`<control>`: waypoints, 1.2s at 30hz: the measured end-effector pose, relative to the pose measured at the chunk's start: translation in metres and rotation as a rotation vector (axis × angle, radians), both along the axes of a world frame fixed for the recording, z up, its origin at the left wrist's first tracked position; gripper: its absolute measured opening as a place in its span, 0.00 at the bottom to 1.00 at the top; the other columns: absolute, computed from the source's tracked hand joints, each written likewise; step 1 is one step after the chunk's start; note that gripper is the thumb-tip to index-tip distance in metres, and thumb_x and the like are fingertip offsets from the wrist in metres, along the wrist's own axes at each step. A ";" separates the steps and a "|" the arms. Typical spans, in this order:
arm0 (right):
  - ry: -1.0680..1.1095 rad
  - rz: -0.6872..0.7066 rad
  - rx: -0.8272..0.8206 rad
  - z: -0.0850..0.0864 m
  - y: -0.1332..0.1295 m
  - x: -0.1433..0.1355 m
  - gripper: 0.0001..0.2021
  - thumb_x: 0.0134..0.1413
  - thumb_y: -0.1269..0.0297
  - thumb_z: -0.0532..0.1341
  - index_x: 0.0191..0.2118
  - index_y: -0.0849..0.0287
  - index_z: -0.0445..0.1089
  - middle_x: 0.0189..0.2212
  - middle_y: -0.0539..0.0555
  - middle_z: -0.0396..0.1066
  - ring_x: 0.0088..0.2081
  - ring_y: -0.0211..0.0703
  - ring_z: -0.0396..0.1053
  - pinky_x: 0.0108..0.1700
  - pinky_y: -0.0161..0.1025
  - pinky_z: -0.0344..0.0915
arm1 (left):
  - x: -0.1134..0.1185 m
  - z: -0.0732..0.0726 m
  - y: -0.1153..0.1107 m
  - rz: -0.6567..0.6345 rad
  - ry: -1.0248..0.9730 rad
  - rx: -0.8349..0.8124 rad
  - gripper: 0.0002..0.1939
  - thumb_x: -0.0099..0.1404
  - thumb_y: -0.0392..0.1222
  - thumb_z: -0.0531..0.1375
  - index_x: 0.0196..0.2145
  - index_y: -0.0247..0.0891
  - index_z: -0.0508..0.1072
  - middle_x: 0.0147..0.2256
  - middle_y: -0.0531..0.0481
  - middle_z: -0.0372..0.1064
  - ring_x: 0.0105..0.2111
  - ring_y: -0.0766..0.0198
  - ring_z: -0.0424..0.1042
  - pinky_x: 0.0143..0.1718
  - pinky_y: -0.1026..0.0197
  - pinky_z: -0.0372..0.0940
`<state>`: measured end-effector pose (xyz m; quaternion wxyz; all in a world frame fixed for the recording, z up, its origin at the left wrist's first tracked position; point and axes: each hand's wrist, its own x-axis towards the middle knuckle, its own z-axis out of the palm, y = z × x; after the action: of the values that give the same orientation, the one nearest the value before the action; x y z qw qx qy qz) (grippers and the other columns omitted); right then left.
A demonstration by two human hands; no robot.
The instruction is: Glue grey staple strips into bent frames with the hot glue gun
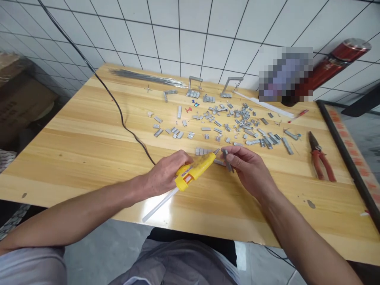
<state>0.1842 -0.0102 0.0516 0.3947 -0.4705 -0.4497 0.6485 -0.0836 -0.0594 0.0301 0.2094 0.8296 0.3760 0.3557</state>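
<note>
My left hand (169,170) is closed around the handle of a yellow glue gun (197,170), whose tip points up and to the right. A translucent glue stick (160,205) sticks out of its rear. Between thumb and fingers, my right hand (246,166) pinches a small grey metal piece (228,160), very close to the glue gun's tip. Just behind the gun, a short row of grey pieces (202,151) lies on the table, partly covered by it.
Many grey metal pieces (243,114) lie scattered across the wooden table (74,146). Two small frames (194,87) stand near the tiled wall beside thin rods (148,78). Red-handled pliers (320,158) and a red flask (332,67) are at right. A black cable (114,101) crosses the left side.
</note>
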 end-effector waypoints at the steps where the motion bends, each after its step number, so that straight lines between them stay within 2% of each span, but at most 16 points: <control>1: 0.002 -0.001 -0.003 -0.002 0.000 0.001 0.17 0.41 0.52 0.80 0.37 0.52 0.84 0.31 0.50 0.81 0.29 0.36 0.68 0.30 0.35 0.63 | 0.000 0.000 0.000 -0.005 0.007 0.000 0.07 0.77 0.44 0.55 0.42 0.39 0.66 0.36 0.47 0.71 0.35 0.63 0.72 0.36 0.62 0.68; 6: 0.014 -0.016 -0.018 -0.011 -0.002 0.007 0.16 0.40 0.51 0.81 0.34 0.51 0.82 0.30 0.49 0.80 0.28 0.35 0.69 0.30 0.33 0.63 | 0.000 -0.004 0.000 -0.011 0.083 -0.070 0.08 0.78 0.45 0.53 0.41 0.40 0.65 0.36 0.48 0.71 0.35 0.63 0.71 0.36 0.62 0.67; 11: 0.047 -0.046 -0.041 -0.012 -0.002 0.009 0.18 0.40 0.51 0.81 0.34 0.52 0.79 0.29 0.49 0.81 0.26 0.35 0.70 0.30 0.33 0.65 | 0.002 -0.008 -0.001 -0.021 0.138 -0.147 0.07 0.77 0.44 0.53 0.42 0.40 0.64 0.38 0.47 0.71 0.36 0.62 0.72 0.37 0.62 0.67; 19: 0.071 -0.040 -0.065 -0.009 -0.006 0.008 0.16 0.47 0.53 0.79 0.35 0.52 0.75 0.32 0.48 0.79 0.25 0.35 0.69 0.20 0.30 0.59 | 0.002 -0.005 0.000 -0.029 0.136 -0.181 0.07 0.76 0.45 0.55 0.42 0.39 0.64 0.39 0.47 0.71 0.35 0.63 0.71 0.36 0.63 0.66; 23: 0.091 -0.007 -0.095 -0.004 -0.007 0.007 0.14 0.47 0.57 0.79 0.36 0.53 0.77 0.34 0.49 0.77 0.28 0.35 0.71 0.22 0.29 0.65 | 0.002 -0.004 0.000 -0.016 0.136 -0.202 0.08 0.77 0.46 0.54 0.42 0.39 0.65 0.39 0.47 0.70 0.34 0.63 0.71 0.35 0.63 0.66; 28: 0.101 0.032 -0.111 -0.003 -0.006 0.007 0.14 0.47 0.57 0.79 0.38 0.53 0.80 0.34 0.51 0.78 0.33 0.38 0.74 0.27 0.30 0.70 | 0.001 -0.004 0.000 -0.010 0.142 -0.188 0.08 0.76 0.45 0.53 0.43 0.38 0.65 0.39 0.47 0.70 0.32 0.63 0.70 0.33 0.62 0.65; 32: 0.098 0.046 -0.115 -0.007 -0.004 0.008 0.15 0.46 0.56 0.79 0.39 0.52 0.81 0.34 0.51 0.78 0.34 0.39 0.74 0.27 0.31 0.71 | 0.002 -0.004 0.001 -0.009 0.147 -0.195 0.06 0.75 0.43 0.54 0.43 0.38 0.65 0.39 0.46 0.71 0.33 0.63 0.71 0.34 0.61 0.65; 36: 0.055 0.038 -0.066 -0.010 -0.005 0.009 0.15 0.45 0.55 0.79 0.38 0.52 0.81 0.31 0.50 0.78 0.30 0.36 0.70 0.28 0.31 0.67 | 0.001 -0.003 0.000 -0.015 0.163 -0.203 0.04 0.75 0.42 0.55 0.42 0.39 0.65 0.40 0.46 0.71 0.32 0.63 0.70 0.34 0.62 0.65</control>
<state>0.1930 -0.0151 0.0417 0.3787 -0.4566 -0.4258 0.6833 -0.0829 -0.0594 0.0269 0.2635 0.8331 0.4196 0.2457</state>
